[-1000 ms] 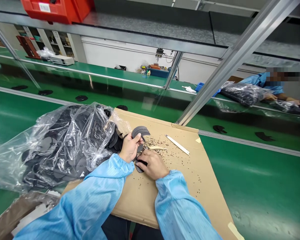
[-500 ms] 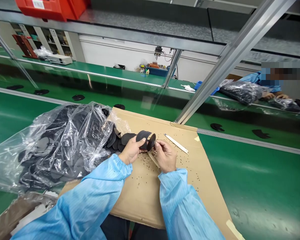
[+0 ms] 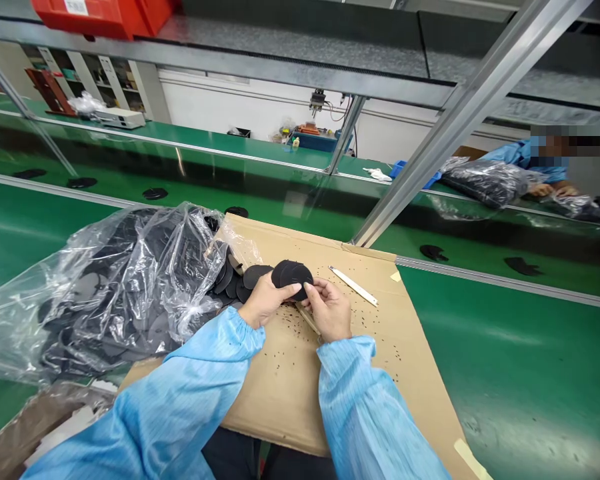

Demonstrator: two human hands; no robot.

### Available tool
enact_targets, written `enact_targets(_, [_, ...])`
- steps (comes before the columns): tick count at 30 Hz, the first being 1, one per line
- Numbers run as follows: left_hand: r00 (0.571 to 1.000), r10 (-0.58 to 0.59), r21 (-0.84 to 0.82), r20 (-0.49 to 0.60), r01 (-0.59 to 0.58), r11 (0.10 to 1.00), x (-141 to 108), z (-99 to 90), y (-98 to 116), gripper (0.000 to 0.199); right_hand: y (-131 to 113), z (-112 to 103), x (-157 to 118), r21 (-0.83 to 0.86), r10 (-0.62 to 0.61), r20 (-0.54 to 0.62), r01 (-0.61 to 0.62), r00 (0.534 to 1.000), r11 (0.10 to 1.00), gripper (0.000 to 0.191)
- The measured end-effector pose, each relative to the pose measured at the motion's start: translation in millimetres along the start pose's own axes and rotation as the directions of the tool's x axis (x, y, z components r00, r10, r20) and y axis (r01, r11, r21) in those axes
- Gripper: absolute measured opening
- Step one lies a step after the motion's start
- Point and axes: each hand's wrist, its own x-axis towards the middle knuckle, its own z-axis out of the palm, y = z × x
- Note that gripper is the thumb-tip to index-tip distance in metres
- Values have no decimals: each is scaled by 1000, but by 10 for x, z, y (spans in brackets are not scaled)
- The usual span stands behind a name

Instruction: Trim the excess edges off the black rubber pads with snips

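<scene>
Several thin black discs (image 3: pixel 291 272) are fanned out between my hands above a cardboard sheet (image 3: pixel 275 407). My left hand (image 3: pixel 266 300) is closed on them from the left, thumb on top. On the right, my right hand (image 3: pixel 330 308) pinches the rim of the front disc between thumb and fingers. A narrow tan strip or handle (image 3: pixel 307 319) lies under my right hand; what it belongs to is hidden. Small dark scraps are scattered over the cardboard. Close by on the right rests a white slim cutter-like tool (image 3: pixel 354 287).
A clear plastic bag (image 3: pixel 130 287) full of black discs lies left, with loose discs (image 3: pixel 226 277) spilling from its mouth. A metal post (image 3: pixel 430 133) rises behind the cardboard. A red bin (image 3: pixel 105 17) sits on the shelf above. Across the bench, a person in blue sleeves handles plastic bags.
The front disc has turned from nearly edge-on to flat against the others. My right hand's fingers have shifted slightly onto its rim; my left hand keeps its hold.
</scene>
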Motion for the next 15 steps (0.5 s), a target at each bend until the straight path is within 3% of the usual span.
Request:
enact_targets(8, [1000,-10,41,-24,11,999,0,-8,-7,48,19,-33,13,-188,-37,16,39,999,981,42])
enact_targets(11, [1000,-15,51,28,14,999,-10,-16,16,45,-11,-55,5,-297,-66,95,91,993,950,49])
enact_targets(15, [997,-41,76,58,36,996,-22,-24,45,42,-53,-88,7,-264,-44,176,90,983,960,56])
